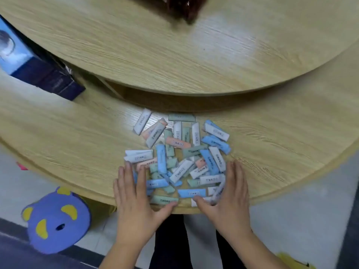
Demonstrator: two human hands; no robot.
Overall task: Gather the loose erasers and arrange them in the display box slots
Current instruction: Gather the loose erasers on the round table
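The erasers [178,158] lie heaped on the table [77,144] near its front edge; the left hand [134,199] and right hand [231,193] flank them, fingers straight, touching the outer pieces and gripping none. They look light, firm and paper-sleeved, likely to slide, so pinch each by its long sides

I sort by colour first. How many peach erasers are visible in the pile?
4 peach erasers: one upper left, partly under a grey eraser; one upper middle; one by the left hand; one right of centre. More may lie hidden underneath.
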